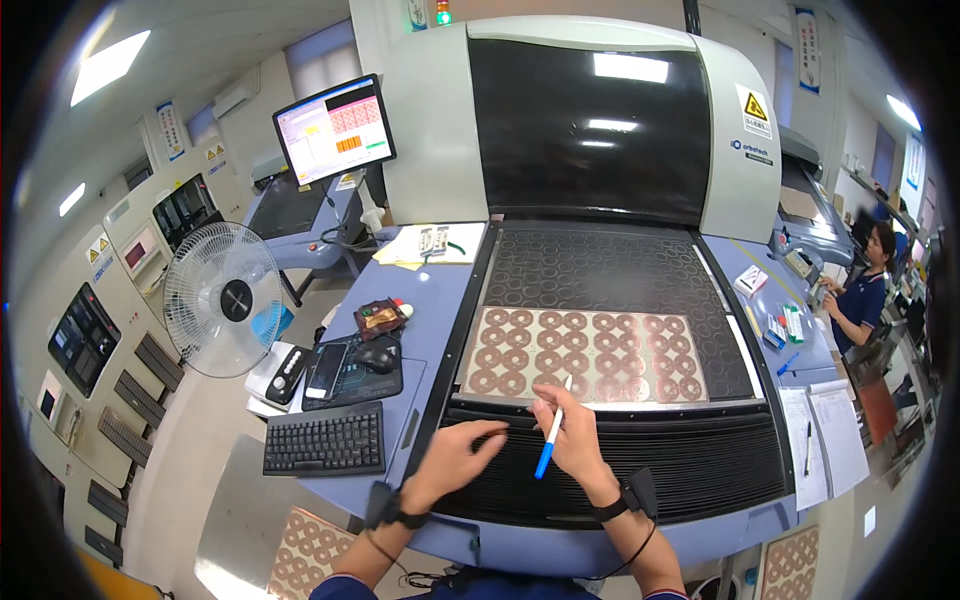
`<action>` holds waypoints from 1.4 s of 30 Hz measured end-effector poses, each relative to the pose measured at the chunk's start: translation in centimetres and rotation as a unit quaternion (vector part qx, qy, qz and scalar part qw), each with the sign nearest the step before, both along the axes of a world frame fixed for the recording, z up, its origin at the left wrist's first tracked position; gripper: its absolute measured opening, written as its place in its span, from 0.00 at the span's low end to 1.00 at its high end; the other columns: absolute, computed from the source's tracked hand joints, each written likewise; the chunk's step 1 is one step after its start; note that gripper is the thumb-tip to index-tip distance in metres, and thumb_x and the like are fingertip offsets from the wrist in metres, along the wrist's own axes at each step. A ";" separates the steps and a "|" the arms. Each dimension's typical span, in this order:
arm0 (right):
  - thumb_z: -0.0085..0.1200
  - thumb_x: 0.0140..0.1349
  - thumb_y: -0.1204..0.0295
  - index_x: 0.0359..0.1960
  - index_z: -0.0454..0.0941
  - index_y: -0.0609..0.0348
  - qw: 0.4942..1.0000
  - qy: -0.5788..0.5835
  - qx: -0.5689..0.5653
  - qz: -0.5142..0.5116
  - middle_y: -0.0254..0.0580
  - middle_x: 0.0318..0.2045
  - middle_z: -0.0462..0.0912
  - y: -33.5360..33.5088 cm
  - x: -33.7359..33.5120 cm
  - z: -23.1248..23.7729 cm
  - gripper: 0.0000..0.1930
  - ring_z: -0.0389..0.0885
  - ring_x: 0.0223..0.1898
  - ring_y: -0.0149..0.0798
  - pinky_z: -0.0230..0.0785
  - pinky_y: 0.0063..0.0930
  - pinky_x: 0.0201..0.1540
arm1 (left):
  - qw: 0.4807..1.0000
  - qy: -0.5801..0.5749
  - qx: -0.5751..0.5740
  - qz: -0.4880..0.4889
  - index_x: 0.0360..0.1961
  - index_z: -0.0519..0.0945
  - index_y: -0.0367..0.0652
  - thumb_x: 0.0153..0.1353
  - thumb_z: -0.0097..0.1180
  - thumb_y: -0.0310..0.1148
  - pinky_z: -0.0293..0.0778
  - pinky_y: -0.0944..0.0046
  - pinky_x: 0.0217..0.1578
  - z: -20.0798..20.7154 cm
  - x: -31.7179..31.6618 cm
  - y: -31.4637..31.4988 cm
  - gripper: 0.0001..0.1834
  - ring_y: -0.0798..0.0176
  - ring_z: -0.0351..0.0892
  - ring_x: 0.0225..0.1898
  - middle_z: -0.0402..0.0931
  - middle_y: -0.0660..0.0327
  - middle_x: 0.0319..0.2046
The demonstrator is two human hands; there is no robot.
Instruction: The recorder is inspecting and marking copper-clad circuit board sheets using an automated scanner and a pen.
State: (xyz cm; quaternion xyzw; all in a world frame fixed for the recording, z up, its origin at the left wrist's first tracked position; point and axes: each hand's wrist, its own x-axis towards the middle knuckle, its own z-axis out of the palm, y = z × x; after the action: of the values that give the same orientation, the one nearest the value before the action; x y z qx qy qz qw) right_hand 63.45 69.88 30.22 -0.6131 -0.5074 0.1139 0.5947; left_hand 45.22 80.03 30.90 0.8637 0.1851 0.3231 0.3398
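My right hand (570,435) holds a white marker pen with a blue end (552,440), slanted over the front edge of the machine bed. Just beyond it lies a pale rectangular panel (535,348) covered with rows of copper-coloured rings. To its left, my left hand (458,458) hovers above the black pleated cover (640,455); its fingers are loosely bent, apart from the thumb, and nothing shows in them. Both wrists wear black bands, with thin cords running from them. Under the panel stretches the dark machine bed (600,262), marked with ring outlines.
The machine's dark hood (590,140) rises behind the bed. At left are a keyboard (325,440), a mouse (378,354), a phone (327,368), a monitor (345,130) and a fan (225,300). Papers (838,440) lie at right. Further right, another person (862,300) stands.
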 end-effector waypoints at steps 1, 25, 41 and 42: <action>0.52 0.69 0.69 0.52 0.76 0.66 0.997 0.071 -0.002 0.006 0.52 0.31 0.85 0.8 -0.2 -0.1 0.15 0.86 0.33 0.40 0.76 0.30 0.35 | 0.999 -0.006 0.015 -0.029 0.45 0.83 0.36 0.61 0.61 0.29 0.79 0.60 0.43 0.0 1.8 0.2 0.12 0.52 0.86 0.42 0.84 0.50 0.40; 0.57 0.65 0.71 0.43 0.82 0.62 1.000 -0.018 0.012 0.020 0.49 0.30 0.84 0.6 -3.2 -3.8 0.09 0.85 0.32 0.45 0.77 0.32 0.36 | 0.982 -0.027 0.122 -0.141 0.24 0.81 0.34 0.45 0.65 0.26 0.77 0.54 0.28 -8.4 3.2 0.4 0.07 0.45 0.81 0.27 0.78 0.50 0.21; 0.56 0.65 0.71 0.42 0.82 0.61 0.999 -0.029 -0.003 0.027 0.47 0.30 0.85 0.5 -3.2 -4.1 0.08 0.85 0.32 0.45 0.77 0.33 0.35 | 0.981 -0.065 0.130 -0.133 0.19 0.78 0.36 0.45 0.65 0.25 0.74 0.56 0.21 -8.5 3.4 0.6 0.07 0.47 0.79 0.20 0.75 0.51 0.16; 0.56 0.65 0.71 0.42 0.82 0.61 0.999 -0.034 0.007 0.025 0.47 0.30 0.85 0.5 -3.2 -4.2 0.08 0.85 0.32 0.45 0.77 0.33 0.35 | 0.981 -0.058 0.132 -0.128 0.19 0.78 0.36 0.45 0.65 0.25 0.74 0.56 0.21 -8.6 3.3 0.6 0.07 0.47 0.79 0.20 0.75 0.51 0.16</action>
State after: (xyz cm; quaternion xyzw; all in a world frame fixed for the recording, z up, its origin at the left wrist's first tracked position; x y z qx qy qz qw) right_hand 60.26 70.42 26.07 -0.5995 -0.5433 0.1038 0.5785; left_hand 48.56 80.63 22.29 0.8974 0.0085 0.3474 0.2719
